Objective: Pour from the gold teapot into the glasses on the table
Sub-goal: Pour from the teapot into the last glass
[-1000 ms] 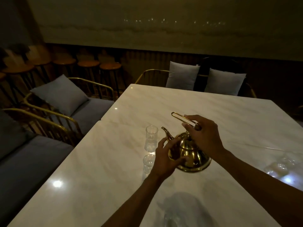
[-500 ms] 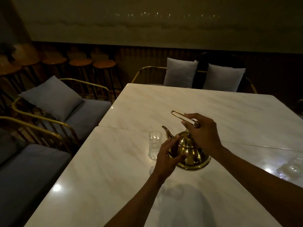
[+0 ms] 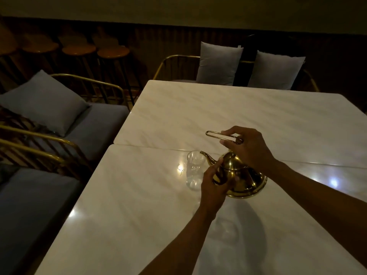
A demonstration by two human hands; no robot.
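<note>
A gold teapot (image 3: 241,178) is tilted to the left over the white marble table (image 3: 162,195). Its spout tip sits at the rim of a clear upright glass (image 3: 194,170). My right hand (image 3: 247,148) grips the teapot's wire loop handle from above. My left hand (image 3: 213,187) presses against the left side of the teapot's body, just below the spout. A second glass seen earlier nearer to me is hidden behind my left hand and arm. I cannot tell whether liquid is flowing.
The table is two slabs joined by a seam (image 3: 297,162). Gold-framed benches with grey cushions (image 3: 43,102) line the left side. Two pale cushions (image 3: 218,63) stand behind the far edge. Round wooden stools (image 3: 113,52) stand at the back left.
The teapot has moved left and tipped further, bringing its spout to the rim of the far glass. The near glass has gone out of sight behind my left arm.
</note>
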